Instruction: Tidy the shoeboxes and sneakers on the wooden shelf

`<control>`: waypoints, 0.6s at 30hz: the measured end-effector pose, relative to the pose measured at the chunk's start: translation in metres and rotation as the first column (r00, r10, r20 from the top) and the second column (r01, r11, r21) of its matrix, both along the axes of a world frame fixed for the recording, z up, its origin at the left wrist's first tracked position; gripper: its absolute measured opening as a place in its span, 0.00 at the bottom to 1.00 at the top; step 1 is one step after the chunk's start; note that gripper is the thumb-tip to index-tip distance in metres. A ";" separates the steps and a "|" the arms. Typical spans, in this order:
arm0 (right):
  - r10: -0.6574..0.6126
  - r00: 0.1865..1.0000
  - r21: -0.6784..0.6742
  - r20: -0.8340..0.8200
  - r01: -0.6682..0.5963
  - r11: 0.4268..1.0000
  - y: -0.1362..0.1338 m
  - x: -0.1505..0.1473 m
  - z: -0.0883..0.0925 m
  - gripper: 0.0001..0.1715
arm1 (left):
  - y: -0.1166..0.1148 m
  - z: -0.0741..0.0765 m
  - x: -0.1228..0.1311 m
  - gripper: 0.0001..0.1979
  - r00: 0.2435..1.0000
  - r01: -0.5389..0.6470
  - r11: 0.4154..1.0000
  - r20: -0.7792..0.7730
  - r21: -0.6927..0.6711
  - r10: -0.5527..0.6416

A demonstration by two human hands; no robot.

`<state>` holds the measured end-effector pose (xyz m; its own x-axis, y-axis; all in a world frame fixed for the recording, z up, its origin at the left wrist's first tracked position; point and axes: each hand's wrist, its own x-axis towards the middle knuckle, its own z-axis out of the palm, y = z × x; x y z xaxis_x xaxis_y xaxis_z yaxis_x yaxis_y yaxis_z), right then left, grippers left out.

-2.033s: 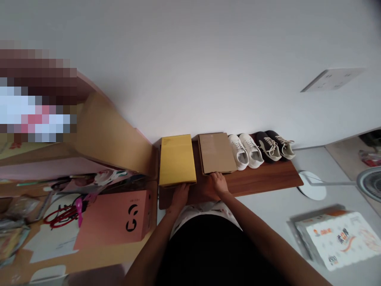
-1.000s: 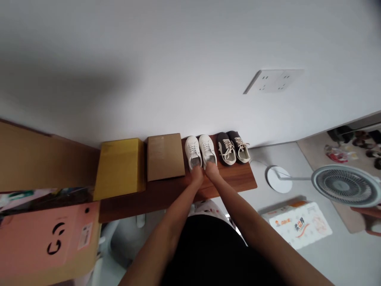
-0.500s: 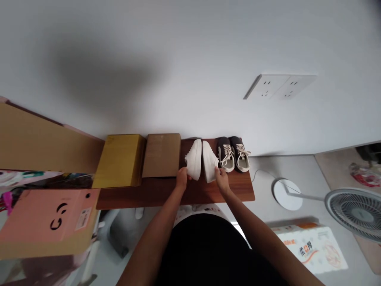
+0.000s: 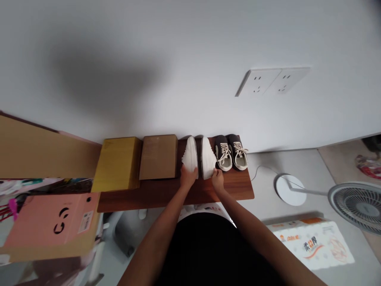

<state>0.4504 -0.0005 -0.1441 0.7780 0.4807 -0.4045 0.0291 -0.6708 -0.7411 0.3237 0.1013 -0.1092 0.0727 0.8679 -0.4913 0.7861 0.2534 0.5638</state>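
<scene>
1. Gripping left white sneaker [image 4: 189,154] near the heel with left hand [image 4: 188,175], and right white sneaker [image 4: 208,159] near the heel with right hand [image 4: 218,178]; clamped on one shoe each, with the far-side fingers partly hidden.
2. Holding both shoes tipped outward over the wood-grain bench [image 4: 235,190], toes toward the wall [image 4: 184,87], soles turned to each other across a narrow gap; cannot tell lifted clear from resting on edge.
3. Apparently in place already: yellow box [image 4: 113,163] near the left end, then brown cardboard box [image 4: 158,157] just beside; both set back near the wall, both free of either hand.
4. Apparently settled too: left dark lace-up sneaker [image 4: 224,154] and right dark lace-up sneaker [image 4: 238,153], upright, side by side at the right end, toes to the wall; cannot tell touching from just apart beside right white sneaker.
5. Judged left to finish: only the white pair, held between brown cardboard box and dark pair; within the row, but neither upright nor released.
6. Well outside the row, with no apparent part in the work: pink box [image 4: 44,222], fan [image 4: 363,208].
</scene>
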 end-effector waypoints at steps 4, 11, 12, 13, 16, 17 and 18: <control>0.009 1.000 0.029 0.029 -0.010 1.000 0.012 0.001 0.007 0.22 | 0.009 0.009 0.020 0.44 0.998 0.027 1.000 -0.063 -0.015 -0.028; 0.012 0.999 0.022 0.030 -0.013 1.000 0.000 -0.003 0.016 0.23 | 0.017 0.022 0.019 0.45 0.995 0.057 0.998 -0.082 -0.037 -0.060; 0.022 0.998 0.056 0.055 -0.025 0.998 -0.007 -0.002 0.018 0.23 | 0.013 0.024 0.017 0.47 0.993 0.056 0.998 -0.100 -0.022 -0.058; 0.036 0.995 0.098 0.090 -0.045 0.994 -0.014 0.002 0.021 0.23 | 0.008 0.026 0.018 0.47 0.993 0.054 0.998 -0.109 0.010 -0.053; 0.048 0.974 0.183 0.220 -0.090 0.979 -0.036 0.027 0.031 0.25 | -0.019 0.028 0.033 0.40 0.991 0.130 0.981 0.007 0.141 -0.132; 0.043 0.965 0.170 0.258 -0.090 0.981 -0.040 0.040 0.034 0.26 | -0.029 0.027 0.044 0.37 0.974 0.193 0.967 0.085 0.168 -0.209; 0.041 0.955 0.126 0.293 -0.081 0.989 -0.041 0.054 0.037 0.26 | -0.039 0.026 0.059 0.33 0.937 0.275 0.945 0.172 0.175 -0.304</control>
